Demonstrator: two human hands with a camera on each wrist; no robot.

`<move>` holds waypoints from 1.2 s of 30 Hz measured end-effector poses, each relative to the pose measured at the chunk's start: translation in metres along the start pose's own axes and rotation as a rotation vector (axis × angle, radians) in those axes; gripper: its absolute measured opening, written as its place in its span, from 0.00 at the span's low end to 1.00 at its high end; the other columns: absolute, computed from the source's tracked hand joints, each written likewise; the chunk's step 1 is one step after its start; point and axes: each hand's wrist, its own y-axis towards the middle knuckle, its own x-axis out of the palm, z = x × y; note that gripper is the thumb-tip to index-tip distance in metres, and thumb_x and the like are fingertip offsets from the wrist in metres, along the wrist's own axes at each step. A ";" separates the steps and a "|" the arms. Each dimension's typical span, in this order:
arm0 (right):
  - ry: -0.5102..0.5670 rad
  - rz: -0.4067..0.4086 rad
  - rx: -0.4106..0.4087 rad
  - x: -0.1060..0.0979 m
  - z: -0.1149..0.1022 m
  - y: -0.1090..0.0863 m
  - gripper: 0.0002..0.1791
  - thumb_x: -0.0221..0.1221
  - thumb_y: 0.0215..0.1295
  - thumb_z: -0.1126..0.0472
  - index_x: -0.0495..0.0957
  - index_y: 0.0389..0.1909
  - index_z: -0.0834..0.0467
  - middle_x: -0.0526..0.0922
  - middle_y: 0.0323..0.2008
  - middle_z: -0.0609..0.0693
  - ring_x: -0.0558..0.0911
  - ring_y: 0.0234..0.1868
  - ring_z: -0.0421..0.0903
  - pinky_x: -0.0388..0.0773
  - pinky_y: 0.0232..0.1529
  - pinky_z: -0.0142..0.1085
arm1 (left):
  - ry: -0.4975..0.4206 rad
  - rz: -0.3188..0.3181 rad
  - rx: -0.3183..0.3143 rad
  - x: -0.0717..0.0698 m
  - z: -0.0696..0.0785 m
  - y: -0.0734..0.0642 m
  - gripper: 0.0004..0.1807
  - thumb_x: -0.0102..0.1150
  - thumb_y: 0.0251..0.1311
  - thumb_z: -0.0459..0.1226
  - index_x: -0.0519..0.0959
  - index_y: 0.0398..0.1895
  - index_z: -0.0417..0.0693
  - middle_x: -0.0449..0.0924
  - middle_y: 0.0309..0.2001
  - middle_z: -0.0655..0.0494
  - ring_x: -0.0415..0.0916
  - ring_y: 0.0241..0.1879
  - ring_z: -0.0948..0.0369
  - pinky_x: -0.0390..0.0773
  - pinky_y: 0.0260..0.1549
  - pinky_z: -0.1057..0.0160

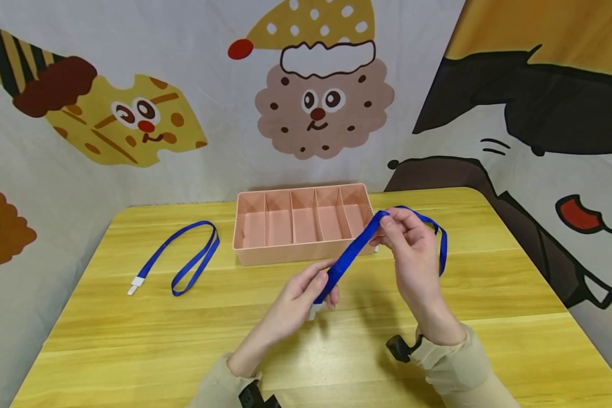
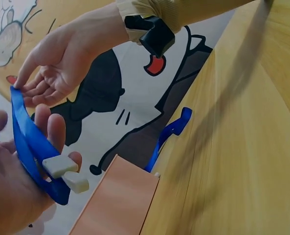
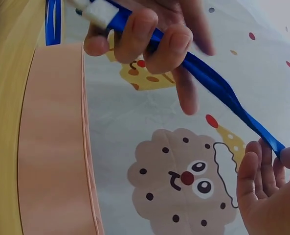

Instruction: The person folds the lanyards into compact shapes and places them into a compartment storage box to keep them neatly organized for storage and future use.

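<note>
A blue lanyard [image 1: 355,249] is stretched, folded, between my two hands above the table. My left hand [image 1: 294,300] grips its lower part, beside the white clip end [image 1: 314,310]. In the left wrist view two white plastic pieces [image 2: 60,165] stick out past the fingers. My right hand [image 1: 417,258] pinches the upper end of the blue strap between thumb and fingertips. In the right wrist view the strap [image 3: 218,93] runs slightly twisted from one hand to the other.
A pink box [image 1: 290,253] with several compartments stands at the table's back. Left of it lies a second blue lanyard [image 1: 153,256] with a white clip. Another blue lanyard [image 1: 443,252] lies right of the box, partly hidden behind my right hand. A cartoon-printed cloth [image 1: 219,170] hangs behind.
</note>
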 end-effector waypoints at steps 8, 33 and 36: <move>-0.056 0.003 -0.024 0.004 -0.001 -0.003 0.09 0.55 0.78 0.69 0.81 0.38 0.58 0.87 0.28 0.43 0.86 0.29 0.38 0.87 0.37 0.29 | 0.200 0.056 -0.002 0.005 0.004 -0.003 0.15 0.52 0.80 0.38 0.83 0.57 0.39 0.83 0.37 0.39 0.68 0.29 0.71 0.72 0.29 0.73; 0.102 -0.122 0.042 -0.005 0.003 0.001 0.11 0.52 0.81 0.68 0.83 0.43 0.55 0.92 0.40 0.44 0.91 0.44 0.40 0.87 0.48 0.30 | 0.118 0.066 -0.061 0.011 0.006 -0.005 0.20 0.40 0.85 0.39 0.80 0.48 0.34 0.68 0.25 0.52 0.65 0.22 0.69 0.73 0.21 0.71; 0.164 -0.190 0.085 -0.007 0.003 0.002 0.12 0.49 0.82 0.67 0.80 0.43 0.54 0.94 0.43 0.45 0.92 0.49 0.43 0.87 0.54 0.33 | 0.101 0.057 -0.070 0.010 0.007 -0.006 0.19 0.41 0.85 0.40 0.80 0.50 0.36 0.67 0.25 0.55 0.63 0.19 0.70 0.71 0.18 0.72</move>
